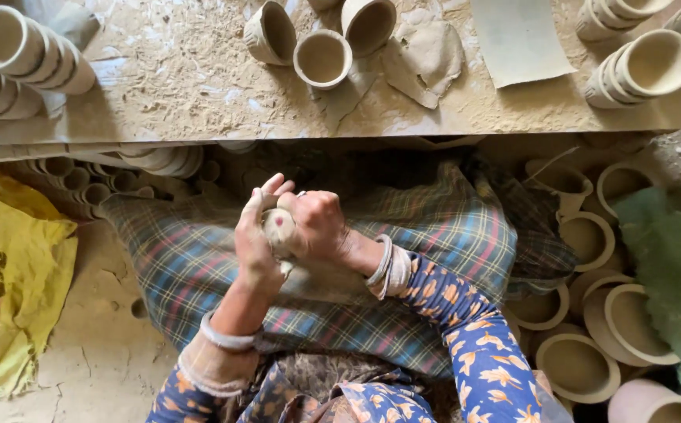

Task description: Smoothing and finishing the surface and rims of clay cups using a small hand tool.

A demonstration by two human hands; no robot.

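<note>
A clay lump (pixel 279 228) is sitting between both hands, over a plaid cloth (pixel 434 235) spread across the person's lap, just below the edge of the dusty board (pixel 184 86). The left hand (pixel 254 247) is cupping it from the left with fingers stretched upward along its side. The right hand (pixel 321 223) is closing over its right side and top, fingers curled tight around the clay. Bangles are circling both wrists, and blue flowered sleeves are covering the forearms. On the board three small cups (pixel 321 56) are lying beside a flat clay scrap (pixel 425 56), with stacked cups (pixel 23 51) at the far left and more stacks (pixel 642 66) at the right. Bowls (pixel 579 366) are crowding the floor at the right, and a yellow cloth (pixel 11 266) is lying at the left.
</note>
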